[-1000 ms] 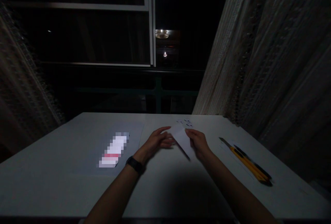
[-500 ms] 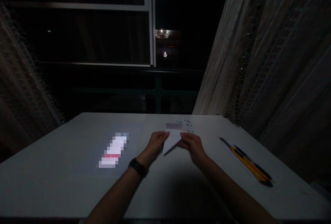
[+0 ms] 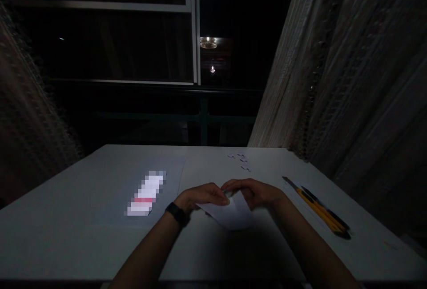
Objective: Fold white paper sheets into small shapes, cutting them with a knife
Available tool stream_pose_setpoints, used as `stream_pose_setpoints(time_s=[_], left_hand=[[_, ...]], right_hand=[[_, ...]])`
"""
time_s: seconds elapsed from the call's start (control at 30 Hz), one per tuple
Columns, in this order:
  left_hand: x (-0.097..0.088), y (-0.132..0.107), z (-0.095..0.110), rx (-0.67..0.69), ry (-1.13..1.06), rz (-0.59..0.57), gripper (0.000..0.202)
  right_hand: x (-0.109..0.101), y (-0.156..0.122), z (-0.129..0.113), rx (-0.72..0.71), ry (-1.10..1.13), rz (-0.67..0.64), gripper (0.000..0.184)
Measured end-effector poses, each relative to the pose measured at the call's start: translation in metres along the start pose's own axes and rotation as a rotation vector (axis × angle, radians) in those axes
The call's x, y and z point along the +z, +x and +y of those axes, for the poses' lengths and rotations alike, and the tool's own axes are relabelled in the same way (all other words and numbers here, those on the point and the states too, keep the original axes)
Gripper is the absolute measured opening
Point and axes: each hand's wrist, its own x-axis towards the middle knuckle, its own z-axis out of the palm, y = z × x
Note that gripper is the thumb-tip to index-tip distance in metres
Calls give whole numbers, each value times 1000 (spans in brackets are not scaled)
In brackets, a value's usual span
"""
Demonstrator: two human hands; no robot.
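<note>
A folded piece of white paper (image 3: pixel 230 213) lies low over the white table (image 3: pixel 83 235), just in front of me. My left hand (image 3: pixel 203 195), with a dark watch on its wrist, pinches the paper's upper left edge. My right hand (image 3: pixel 256 191) comes in from the right, fingers curled over the paper's top edge, fingertips nearly meeting those of the left. Both hands are closed on the paper.
A pale sheet with a blurred-out patch (image 3: pixel 147 193) lies to the left. Yellow and black utility knives (image 3: pixel 320 211) rest at the right. Small paper scraps (image 3: pixel 242 161) sit further back. Curtains (image 3: pixel 350 80) hang on the right, a dark window (image 3: pixel 116 44) behind.
The paper, held up and further back before, has come down and toward me. Both hands moved nearer with it and now bend over its top edge.
</note>
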Motion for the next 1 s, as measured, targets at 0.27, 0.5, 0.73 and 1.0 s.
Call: stream_pose_setpoints(time_s=[0.27, 0.5, 0.73, 1.0], left_hand=[[-2, 3, 4, 56, 178, -86, 23], [-16, 2, 1, 63, -292, 124, 45], [-23, 9, 9, 148, -767, 399, 76], [0, 17, 5, 350, -389, 732, 37]], right_hand=[[-5, 0, -5, -40, -308, -84, 23], [-10, 0, -3, -65, -172, 148, 13], [-15, 12, 5, -336, -235, 908, 14], [6, 25, 20, -482, -659, 894, 5]])
